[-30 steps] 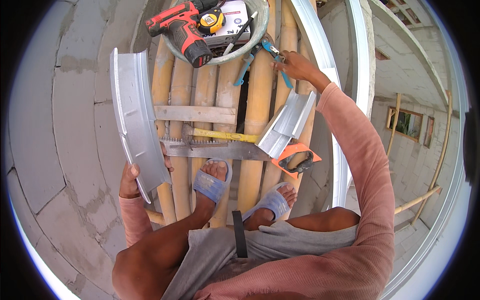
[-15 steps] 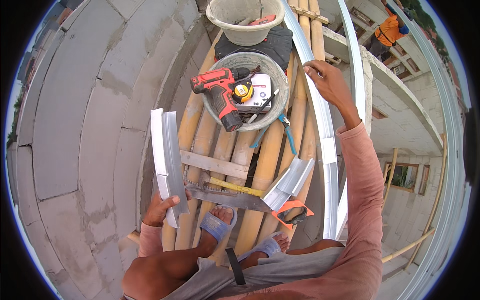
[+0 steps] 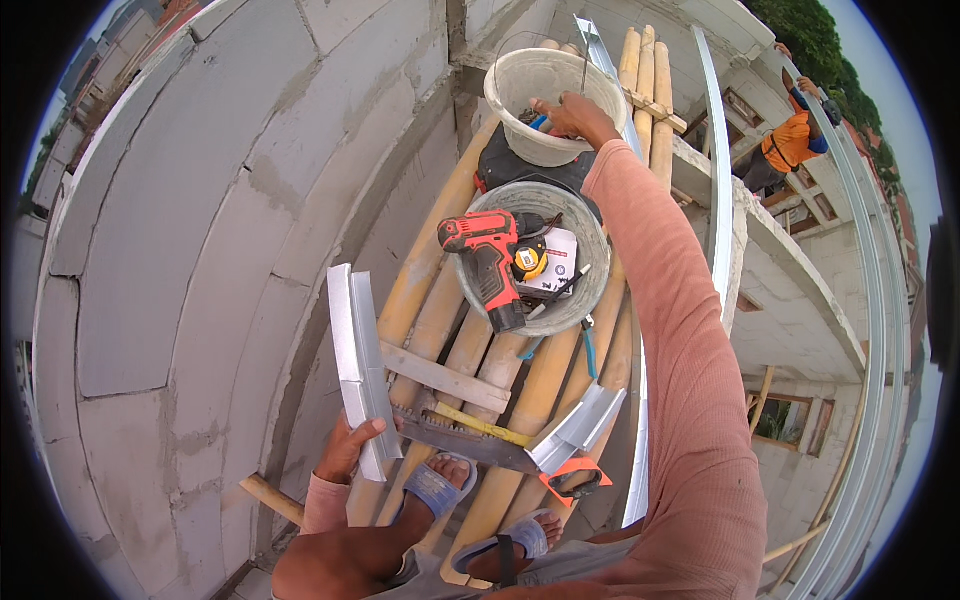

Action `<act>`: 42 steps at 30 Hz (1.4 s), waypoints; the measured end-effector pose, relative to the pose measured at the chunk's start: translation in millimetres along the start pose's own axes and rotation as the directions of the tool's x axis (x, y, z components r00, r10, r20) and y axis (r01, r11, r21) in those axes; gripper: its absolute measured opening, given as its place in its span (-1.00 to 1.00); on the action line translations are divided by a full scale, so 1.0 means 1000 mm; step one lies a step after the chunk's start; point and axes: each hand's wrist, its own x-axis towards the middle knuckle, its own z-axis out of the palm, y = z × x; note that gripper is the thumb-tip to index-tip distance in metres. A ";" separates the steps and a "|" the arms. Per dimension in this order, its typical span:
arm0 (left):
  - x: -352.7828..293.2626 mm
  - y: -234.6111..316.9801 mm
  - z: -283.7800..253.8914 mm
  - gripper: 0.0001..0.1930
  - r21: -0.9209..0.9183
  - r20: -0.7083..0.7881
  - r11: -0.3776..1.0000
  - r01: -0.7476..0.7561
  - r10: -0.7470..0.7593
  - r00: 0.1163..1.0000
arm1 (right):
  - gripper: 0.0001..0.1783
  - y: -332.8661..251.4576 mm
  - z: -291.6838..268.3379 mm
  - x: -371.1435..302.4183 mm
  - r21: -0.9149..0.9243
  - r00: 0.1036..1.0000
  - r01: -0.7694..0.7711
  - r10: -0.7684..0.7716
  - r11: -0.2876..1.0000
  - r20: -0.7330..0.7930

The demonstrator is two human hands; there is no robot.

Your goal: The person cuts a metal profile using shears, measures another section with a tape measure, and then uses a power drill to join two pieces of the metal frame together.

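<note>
My left hand (image 3: 345,447) is closed around the lower end of a short silver metal channel (image 3: 360,365), held upright at the left of the bamboo platform. My right hand (image 3: 575,118) is inside the rim of the upper pale bucket (image 3: 507,88), fingers apart and bent down over a small blue item (image 3: 541,124); contact is unclear. A second short channel piece (image 3: 578,430) lies across a handsaw (image 3: 470,441) with an orange handle (image 3: 577,478). Beside the blade lies a yellow strip (image 3: 483,424). A blue-handled hand tool (image 3: 590,348) rests by the lower bucket.
The lower grey bucket (image 3: 598,285) holds a red cordless drill (image 3: 490,262), a yellow tape measure (image 3: 529,259), a white box (image 3: 561,262) and a marker (image 3: 560,290). My sandalled feet stand on bamboo poles (image 3: 430,325). A block wall (image 3: 130,300) rises left; a co-worker (image 3: 788,145) stands far right.
My right hand has left the long metal channel and moved forward and left into the upper bucket. The view has shifted; my left hand still holds the short channel.
</note>
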 end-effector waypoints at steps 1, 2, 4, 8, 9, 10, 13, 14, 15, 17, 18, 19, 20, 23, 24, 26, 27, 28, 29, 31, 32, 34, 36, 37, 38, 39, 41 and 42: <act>0.004 -0.002 0.003 -0.21 0.036 -0.006 0.999 -0.024 0.025 1.000 | -0.39 0.004 0.013 0.010 -0.113 0.995 -0.026 0.037 0.993 0.090; 0.008 -0.004 0.007 -0.21 0.071 -0.010 0.996 -0.049 0.049 0.999 | -0.40 0.006 0.025 0.021 -0.226 0.981 -0.038 0.079 0.973 0.175; 0.026 -0.008 0.019 -0.19 0.060 0.037 0.997 -0.046 0.044 0.998 | -0.48 0.050 0.003 0.064 -0.298 0.987 0.041 0.008 0.954 0.160; -0.009 0.007 -0.020 -0.15 -0.041 0.054 0.999 -0.020 0.022 0.998 | -0.80 -0.019 0.044 0.012 0.653 0.980 -0.133 0.003 0.745 0.197; -0.019 0.010 -0.029 -0.15 -0.109 0.092 0.994 0.008 0.002 0.996 | -0.81 -0.030 0.052 -0.015 0.822 0.999 -0.029 0.001 0.569 0.035; -0.005 0.010 -0.015 -0.18 -0.182 0.176 0.983 0.005 0.027 0.984 | -0.76 0.005 0.018 0.006 0.762 0.991 -0.133 0.101 0.634 0.089; 0.027 0.019 0.009 -0.25 -0.204 0.316 0.978 0.048 0.019 0.948 | -0.65 0.060 -0.053 0.022 0.663 0.988 -0.142 0.150 0.735 0.046; 0.025 0.023 0.011 -0.26 -0.169 0.286 0.986 0.008 0.041 0.957 | -0.66 0.051 -0.055 -0.007 0.687 0.992 -0.058 0.120 0.724 -0.042; 0.031 0.025 0.017 -0.27 -0.147 0.298 0.988 -0.041 0.083 0.951 | -0.63 0.059 -0.073 -0.030 0.724 0.991 0.056 0.047 0.687 -0.122; 0.036 0.027 0.019 -0.27 -0.064 0.285 0.995 -0.074 0.090 0.954 | -0.63 0.071 -0.100 -0.070 0.722 0.986 0.102 0.027 0.684 -0.166; 0.038 0.029 0.020 -0.27 0.022 0.299 0.992 -0.125 0.112 0.948 | -0.63 0.080 -0.114 -0.100 0.714 0.965 0.194 0.001 0.673 -0.263; 0.034 0.039 0.024 -0.25 0.053 0.312 0.988 -0.147 0.123 0.942 | -0.65 0.090 -0.125 -0.133 0.590 0.908 0.350 -0.108 0.727 -0.405; 0.036 0.035 0.023 -0.25 0.051 0.322 0.988 -0.144 0.120 0.939 | -0.66 0.098 -0.137 -0.165 0.429 0.818 0.481 -0.214 0.765 -0.535; 0.046 0.034 0.025 -0.02 0.116 0.362 0.979 -0.166 0.114 0.925 | -0.75 0.121 -0.160 -0.243 0.696 0.788 0.609 -0.196 0.380 -0.583; 0.045 0.035 0.026 0.04 0.199 0.334 0.962 -0.187 0.112 0.936 | -0.78 0.134 -0.165 -0.264 0.834 0.839 0.540 -0.151 0.114 -0.523; 0.043 0.038 0.036 0.10 0.277 0.321 0.940 -0.200 0.106 0.941 | -0.80 0.163 -0.172 -0.326 0.812 0.787 0.582 -0.226 -0.037 -0.574; 0.036 0.047 0.045 0.11 0.279 0.313 0.937 -0.211 0.120 0.942 | -0.70 0.160 -0.166 -0.362 0.789 0.769 0.614 -0.203 -0.033 -0.606; 0.031 0.050 0.052 0.12 0.281 0.303 0.934 -0.221 0.132 0.944 | -0.59 0.156 -0.161 -0.398 0.765 0.749 0.644 -0.181 -0.029 -0.637; 0.032 0.047 0.054 0.12 0.285 0.318 0.934 -0.217 0.121 0.940 | -0.50 0.149 -0.150 -0.429 0.798 0.801 0.597 -0.112 0.086 -0.588; 0.035 0.041 0.050 0.11 0.331 0.334 0.913 -0.238 0.122 0.935 | -0.46 0.143 -0.125 -0.486 0.832 0.882 0.404 0.080 0.379 -0.465; 0.038 0.038 0.049 0.11 0.325 0.356 0.915 -0.240 0.116 0.927 | -0.52 0.153 -0.110 -0.510 0.868 0.926 0.315 0.075 0.383 -0.369; 0.035 0.034 0.044 0.07 0.289 0.361 0.949 -0.125 0.012 0.932 | -0.62 0.166 -0.066 -0.540 0.893 0.977 0.140 0.088 0.428 -0.195; 0.027 0.032 0.042 -0.06 0.236 0.411 0.965 -0.113 0.006 0.912 | -0.68 0.129 -0.038 -0.562 0.720 0.967 -0.122 0.244 0.683 -0.068; 0.025 0.025 0.037 -0.12 0.116 0.436 0.993 -0.033 -0.021 0.900 | -0.70 0.123 -0.029 -0.569 0.642 0.961 -0.267 0.250 0.719 0.120; 0.029 0.017 0.033 -0.17 -0.007 0.474 0.999 0.047 -0.038 0.880 | -0.72 0.116 -0.017 -0.577 0.556 0.989 -0.145 0.126 0.819 0.073; 0.029 0.010 0.023 -0.21 -0.004 0.498 0.997 0.074 -0.063 0.865 | -0.71 0.112 -0.010 -0.579 0.326 0.988 0.131 -0.149 0.936 0.032; 0.026 0.008 0.016 -0.18 -0.045 0.508 0.984 0.171 -0.125 0.852 | -0.71 0.111 0.002 -0.588 0.424 0.963 0.161 -0.236 0.891 0.130; 0.022 0.011 0.009 -0.16 -0.105 0.507 0.964 0.245 -0.160 0.847 | -0.70 0.107 0.009 -0.591 0.517 0.911 0.208 -0.357 0.830 0.207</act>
